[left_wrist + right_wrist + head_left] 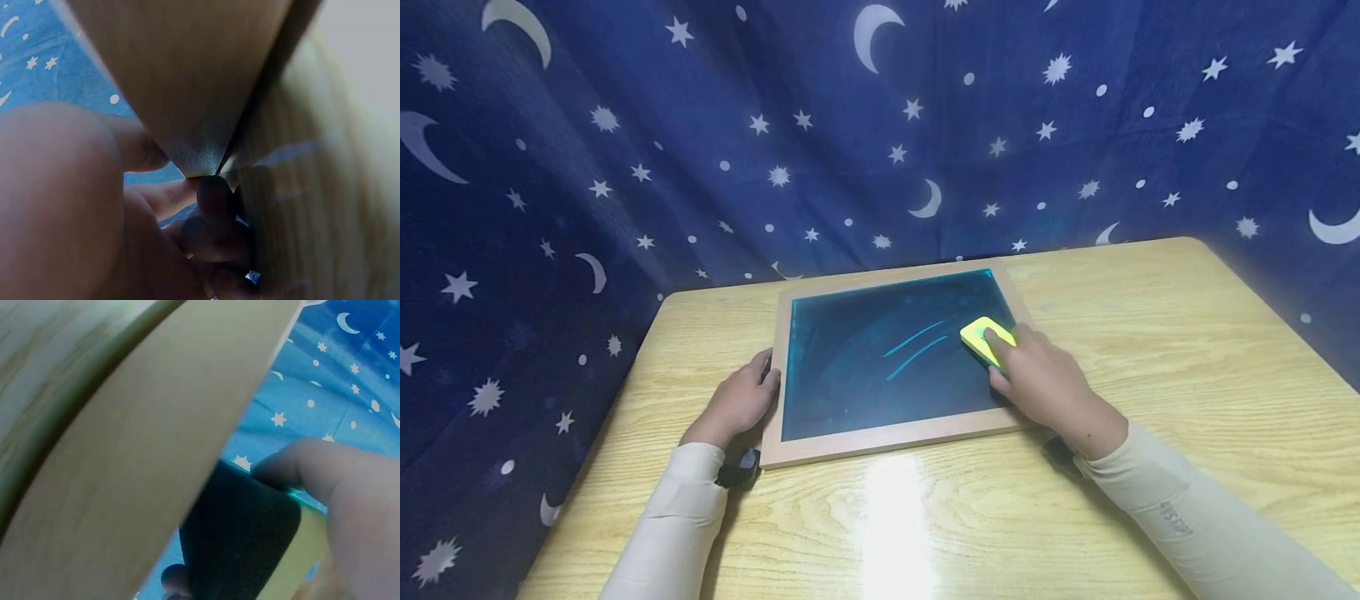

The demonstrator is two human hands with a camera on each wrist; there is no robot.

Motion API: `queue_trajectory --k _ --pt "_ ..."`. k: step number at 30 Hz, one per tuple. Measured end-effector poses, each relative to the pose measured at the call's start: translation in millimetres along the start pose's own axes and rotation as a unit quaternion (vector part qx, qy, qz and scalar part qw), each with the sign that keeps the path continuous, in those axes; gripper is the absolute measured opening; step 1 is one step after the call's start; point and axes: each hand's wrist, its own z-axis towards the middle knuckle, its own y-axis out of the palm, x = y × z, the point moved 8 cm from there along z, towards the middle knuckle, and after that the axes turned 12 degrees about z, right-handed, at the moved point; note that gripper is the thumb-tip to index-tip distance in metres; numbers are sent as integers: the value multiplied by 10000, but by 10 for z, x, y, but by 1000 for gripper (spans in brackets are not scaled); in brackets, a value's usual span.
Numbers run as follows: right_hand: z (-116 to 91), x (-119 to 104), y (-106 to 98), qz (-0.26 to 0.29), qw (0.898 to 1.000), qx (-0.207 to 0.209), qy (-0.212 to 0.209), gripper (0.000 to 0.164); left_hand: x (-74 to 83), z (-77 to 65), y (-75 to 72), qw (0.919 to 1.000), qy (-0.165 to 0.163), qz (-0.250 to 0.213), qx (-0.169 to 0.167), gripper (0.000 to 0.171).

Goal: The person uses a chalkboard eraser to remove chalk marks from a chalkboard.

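Note:
A chalkboard [865,400] in a pale wooden frame lies on the table, with two blue-green chalk strokes [917,357] near its middle. At its left edge, my left hand [741,400] grips the frame; in the left wrist view, the thumb [140,147] touches the frame's side [181,75]. My right hand [1045,375] holds a yellow eraser [979,333] over the board's right part, right of the strokes. The eraser's dark side [244,525] faces the right wrist camera. Whether it touches the board cannot be told.
The light wooden table [1150,333] extends around the board, and light glares on it in front. A blue curtain [820,100] with white stars and moons hangs behind and along the left side.

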Motion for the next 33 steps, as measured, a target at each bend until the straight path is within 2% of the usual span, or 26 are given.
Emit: queue_trajectory --k 9,22,33 --pt "-17 -54 16 34 10000 -18 -86 50 -3 -2 -2 10000 -28 12 0 60" --pt "-35 -209 61 -58 9974 47 -710 50 -6 -2 2 10000 -32 3 5 59" --pt "-88 -410 156 -8 9952 -109 -977 51 2 2 1 9999 -1 -58 85 58"
